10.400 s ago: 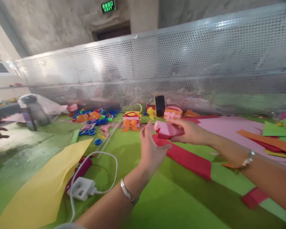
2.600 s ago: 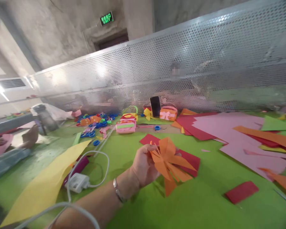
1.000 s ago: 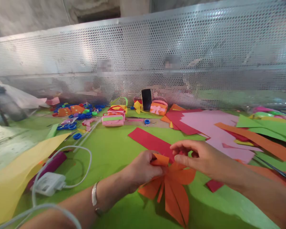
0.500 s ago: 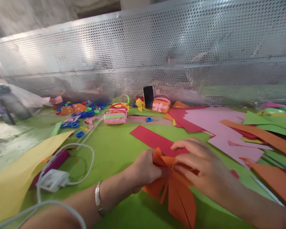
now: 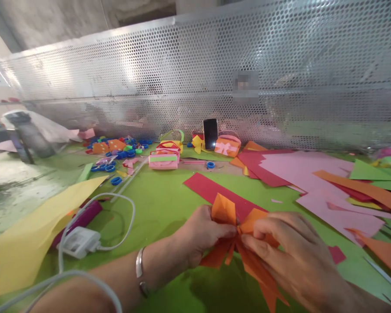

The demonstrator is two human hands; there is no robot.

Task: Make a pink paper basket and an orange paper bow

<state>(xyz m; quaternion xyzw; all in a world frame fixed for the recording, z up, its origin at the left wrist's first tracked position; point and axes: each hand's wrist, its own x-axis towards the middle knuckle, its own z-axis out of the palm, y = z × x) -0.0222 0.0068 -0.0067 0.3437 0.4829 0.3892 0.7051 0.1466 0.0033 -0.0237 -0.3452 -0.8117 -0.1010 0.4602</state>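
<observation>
An orange paper bow [image 5: 224, 209] is held above the green table, its two loops up and its cut tails hanging down. My left hand [image 5: 203, 234], with a silver bracelet at the wrist, is closed on the left loop near the middle. My right hand [image 5: 289, 250] pinches the right side close to the centre, its fingers over the right loop and tail. Part of the bow is hidden behind my fingers. Just behind it lies a red paper strip [image 5: 211, 190].
Pink sheets [image 5: 309, 171] and orange pieces [image 5: 361, 187] lie right. Small paper bags [image 5: 164, 160] and a phone [image 5: 210, 134] stand at the back before a perforated metal panel [image 5: 189, 78]. Yellow paper [image 5: 42, 234], a white charger [image 5: 80, 241] and its cable lie left.
My right hand has come down and closed round the bow's right side, where its fingers were more spread before. The loops now stand more upright and spread apart. The view has shifted slightly left.
</observation>
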